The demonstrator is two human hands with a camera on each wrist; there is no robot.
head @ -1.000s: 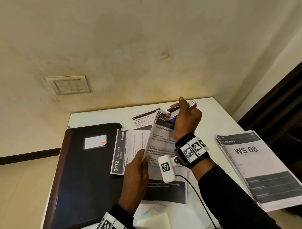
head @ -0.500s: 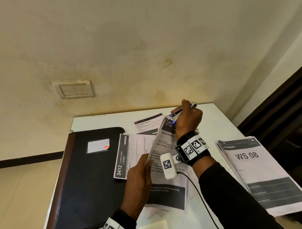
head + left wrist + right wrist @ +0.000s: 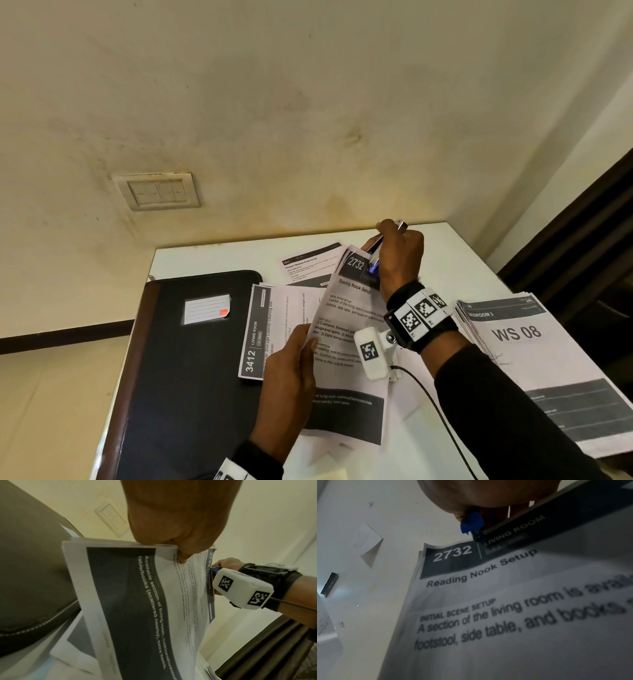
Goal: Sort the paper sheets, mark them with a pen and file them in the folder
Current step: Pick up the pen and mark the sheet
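White table (image 3: 455,246) against the wall. Black folder (image 3: 185,377) lies flat at left, closed. Loose printed sheets (image 3: 274,329) lie at centre, one overlapping the folder's right edge. Paper stack headed "WS 08" (image 3: 534,363) lies at right.

WS 08 stack (image 3: 534,359) cut by right edge, small print on sheet 2732 (image 3: 346,329) blurred, folder (image 3: 185,377) bottom cropped

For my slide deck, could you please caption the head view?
Left hand holds sheet 2732 while right hand presses a stapler onto its top edge, beside the closed folder.
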